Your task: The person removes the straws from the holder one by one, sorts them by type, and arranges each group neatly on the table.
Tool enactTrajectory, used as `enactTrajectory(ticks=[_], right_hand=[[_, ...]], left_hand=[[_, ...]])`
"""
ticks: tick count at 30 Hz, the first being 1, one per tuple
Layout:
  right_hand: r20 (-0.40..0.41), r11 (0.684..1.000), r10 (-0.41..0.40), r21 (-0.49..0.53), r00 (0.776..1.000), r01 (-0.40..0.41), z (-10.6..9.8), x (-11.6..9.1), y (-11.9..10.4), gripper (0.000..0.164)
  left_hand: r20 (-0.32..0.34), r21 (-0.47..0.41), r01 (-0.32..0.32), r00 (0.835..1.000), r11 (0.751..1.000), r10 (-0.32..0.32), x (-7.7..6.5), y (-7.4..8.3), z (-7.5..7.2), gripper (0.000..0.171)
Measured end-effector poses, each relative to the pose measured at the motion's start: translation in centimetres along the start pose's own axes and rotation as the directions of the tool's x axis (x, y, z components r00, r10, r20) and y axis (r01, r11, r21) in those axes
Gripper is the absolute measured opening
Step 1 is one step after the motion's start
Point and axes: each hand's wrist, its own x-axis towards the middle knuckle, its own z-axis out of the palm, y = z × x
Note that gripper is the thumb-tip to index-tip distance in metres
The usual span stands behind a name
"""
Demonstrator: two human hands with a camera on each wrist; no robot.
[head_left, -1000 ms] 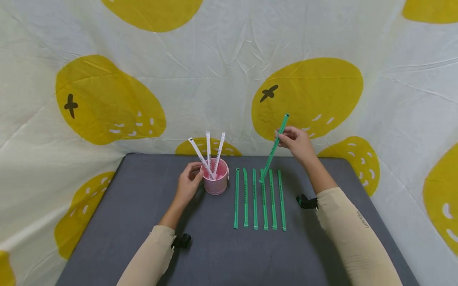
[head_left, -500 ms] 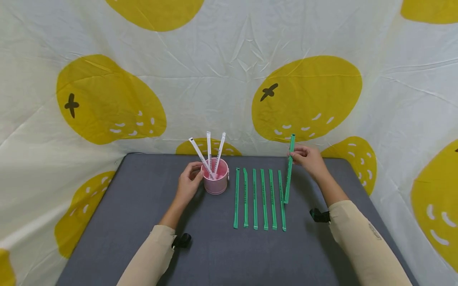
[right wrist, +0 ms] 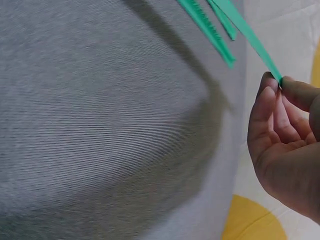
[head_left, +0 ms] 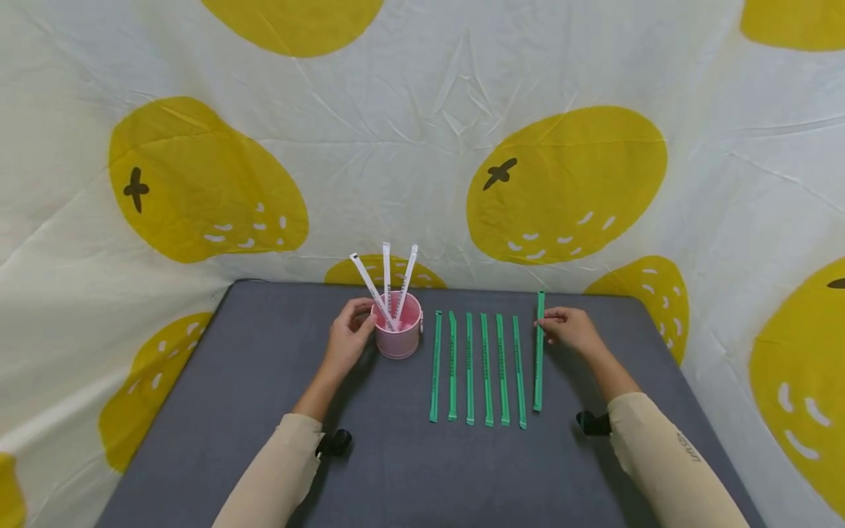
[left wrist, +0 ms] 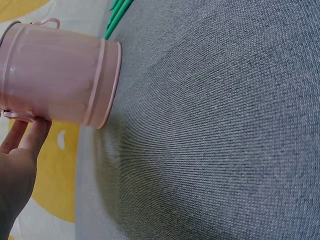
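Observation:
Several green paper-wrapped straws point(head_left: 487, 370) lie side by side on the grey table. To their right my right hand point(head_left: 573, 330) pinches one more green straw point(head_left: 539, 359) near its far end, between thumb and fingertips. In the right wrist view this held straw point(right wrist: 252, 41) appears raised off the cloth. A small pink bucket point(head_left: 397, 343) stands left of the row, with 3 white paper-wrapped straws point(head_left: 386, 275) leaning in it. My left hand point(head_left: 348, 334) holds the bucket's left side, thumb and fingers bent against its wall near the handle ear.
The dark grey table point(head_left: 422, 469) ends just behind the bucket and straws. A white cloth point(head_left: 389, 176) with yellow fruit shapes hangs behind it.
My right hand has moved right and down toward the near side, bringing the green straw from above the row to its right and turning it nearly parallel. My left hand stays at the bucket.

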Motion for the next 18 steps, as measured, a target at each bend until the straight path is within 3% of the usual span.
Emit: enactTrajectory(ticks=[11,18], right_hand=[[0.065,0.998,0.044,0.042,0.997,-0.047,1.6,-0.1,1.5,0.04],[0.046,0.997,0.072,0.037,0.996,-0.073,2.3,-0.4,1.8,0.037]], left_hand=[[-0.01,-0.011,-0.001,1.0,1.0,0.001,0.1,-0.1,0.0,0.033],[-0.007,0.0,-0.005,1.0,1.0,0.005,0.0,-0.2,0.1,0.033]])
